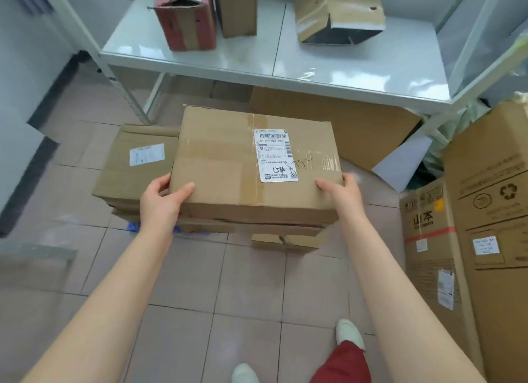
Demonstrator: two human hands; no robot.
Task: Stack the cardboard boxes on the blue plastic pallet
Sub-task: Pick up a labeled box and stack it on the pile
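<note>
Head view, placing step. My left hand (164, 198) and right hand (344, 192) clasp the near corners of the top box (251, 165), thumbs laid flat on its lid and fingers curled down the sides, out of sight; both are closed on it and hold nothing else. The box sits on, or just over, a flatter box (248, 225) beneath it; whether its weight is already down I cannot tell. Of the blue pallet (134, 227) only a sliver shows, under the stack's left front corner. A second box (134, 165) with a small white label lies touching the top box on the left. I judge the step to be squaring this box onto the stack; the next move calls for settling it flush with the layer below, checking that it does not overhang at the right, and then opening both hands outward. A small carton (285, 242) pokes out under the right front edge, apparently on the floor, and could tip the stack if it props that corner. To the right, tall cartons (491, 199) stand close and narrow the room for my right elbow. The shelf (285, 65) behind carries a red box (185, 22), a plain box (238, 8) and a crushed box (338, 14), presumably still to be fetched. A flat sheet of cardboard (337, 119) leans below it.
</note>
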